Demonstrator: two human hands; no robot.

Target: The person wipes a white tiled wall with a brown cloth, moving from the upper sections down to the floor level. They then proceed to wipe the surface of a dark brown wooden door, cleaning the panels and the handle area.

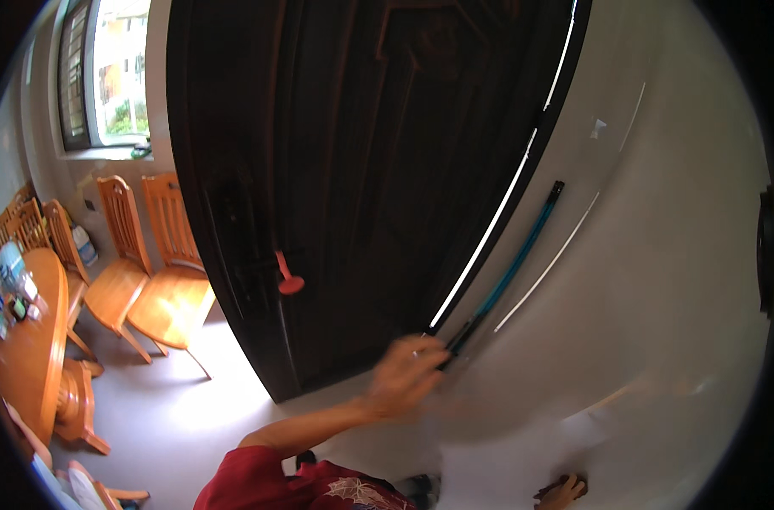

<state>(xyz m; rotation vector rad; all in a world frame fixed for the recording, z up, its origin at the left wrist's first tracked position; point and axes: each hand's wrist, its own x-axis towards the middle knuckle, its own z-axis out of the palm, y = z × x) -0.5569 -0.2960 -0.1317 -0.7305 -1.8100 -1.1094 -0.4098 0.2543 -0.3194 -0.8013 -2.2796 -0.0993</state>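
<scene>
My left hand (408, 376) reaches across from the lower left, smeared by motion. Its fingers are at the lower end of a thin blue-and-black pole (523, 246) that slants along the pale wall; whether they grip it cannot be made out. Close beside that hand is the lower hinge-side edge of a dark panelled door (344, 187). At the bottom right, my right hand (562, 493) is closed around a small dark thing (581, 485), mostly covered by the fingers and too dark to name.
A red knob-shaped piece (289, 280) hangs at the door handle. Wooden chairs (170, 297) and a wooden table (38, 348) with bottles on it stand at left, below a bright window (122, 72). The pale wall (659, 297) fills the right side.
</scene>
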